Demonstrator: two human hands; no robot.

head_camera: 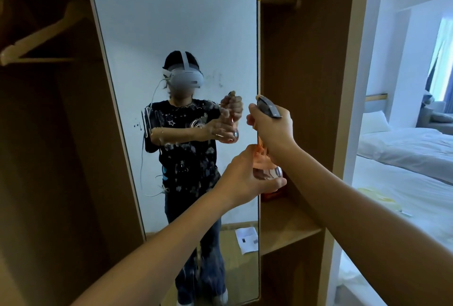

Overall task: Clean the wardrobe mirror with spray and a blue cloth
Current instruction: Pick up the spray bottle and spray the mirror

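Spraying step, by my judgement: the right hand (272, 129) curls its fingers round the spray bottle (266, 158) head at 3 o'clock of the mirror (176, 36), while the left hand (245, 178) cups its base. Foam already streaks the glass; next, find the blue cloth, unseen here.

A wooden hanger (36, 36) hangs on the rail at upper left. A shelf (289, 227) sits at right. A white bed (404, 158) stands beyond the wardrobe.

A tall, rounded-corner mirror (157, 36) is stood upright, flecked with droplets. At its three o'clock edge, an upright clear spray bottle (266, 158) of orange liquid is held.
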